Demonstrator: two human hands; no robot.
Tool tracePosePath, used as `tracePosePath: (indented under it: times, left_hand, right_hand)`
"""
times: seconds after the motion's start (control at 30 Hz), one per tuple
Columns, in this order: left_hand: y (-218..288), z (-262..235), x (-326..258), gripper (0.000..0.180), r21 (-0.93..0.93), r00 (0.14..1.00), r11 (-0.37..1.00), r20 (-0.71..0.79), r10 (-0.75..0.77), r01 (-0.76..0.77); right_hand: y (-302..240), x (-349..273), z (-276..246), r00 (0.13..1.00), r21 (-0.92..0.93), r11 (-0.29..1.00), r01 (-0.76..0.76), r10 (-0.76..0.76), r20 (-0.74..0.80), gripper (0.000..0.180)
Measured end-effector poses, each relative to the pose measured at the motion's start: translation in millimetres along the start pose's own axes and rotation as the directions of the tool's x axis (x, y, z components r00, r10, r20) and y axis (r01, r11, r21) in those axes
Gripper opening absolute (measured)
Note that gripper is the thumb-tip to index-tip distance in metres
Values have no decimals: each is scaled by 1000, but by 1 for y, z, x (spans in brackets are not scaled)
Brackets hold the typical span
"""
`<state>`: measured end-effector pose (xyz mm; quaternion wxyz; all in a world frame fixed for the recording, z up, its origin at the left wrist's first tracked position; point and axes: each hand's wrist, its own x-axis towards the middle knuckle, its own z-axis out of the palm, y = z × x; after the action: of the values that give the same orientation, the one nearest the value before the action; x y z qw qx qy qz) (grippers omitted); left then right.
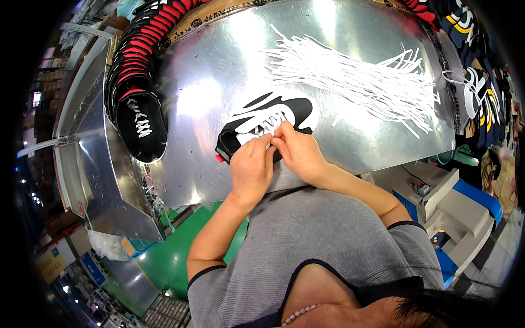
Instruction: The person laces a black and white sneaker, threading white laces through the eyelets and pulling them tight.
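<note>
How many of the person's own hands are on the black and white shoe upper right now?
2: the left hand rests on the near end of the black and white shoe upper, and the right hand pinches its white lacing beside it on the metal table.

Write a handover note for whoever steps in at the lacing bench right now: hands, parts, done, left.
Left hand: rests on the black-and-white shoe upper, pinching at its laced middle.
Right hand: beside the left, fingertips in a grip on a white lace at the same spot.
Upper lies flat near the front edge of the metal table. Pile of loose white laces lies behind it to the right. Row of stacked black-and-red uppers curves along the left side; more uppers at the right edge.
Done: white lace already crosses several eyelets.
Left: lacing looks unfinished; how far cannot be told under the hands.
</note>
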<state>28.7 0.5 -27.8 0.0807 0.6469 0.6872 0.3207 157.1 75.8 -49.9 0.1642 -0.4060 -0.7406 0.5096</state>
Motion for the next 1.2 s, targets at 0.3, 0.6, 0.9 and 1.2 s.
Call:
tracePosePath:
  times: [0.3,0.6,0.9,1.2]
  left_hand:
    - [2,-9,10,20,-87,979,976,43,-197,200]
    - [-3,-40,19,24,-103,891,965,419,-177,241]
    - [-5,-33,17,26,-71,937,988,334,-107,138]
    - [-16,-19,5,25,12,986,996,147,83,-85]
  right_hand:
    - [-4,4,-74,995,132,990,46,-33,-99,20]
    - [9,45,-43,977,-41,995,90,-96,-193,17]
    - [7,47,-42,957,-262,930,258,-282,-60,12]
    - [7,52,-45,971,-329,917,225,-238,-1,15]
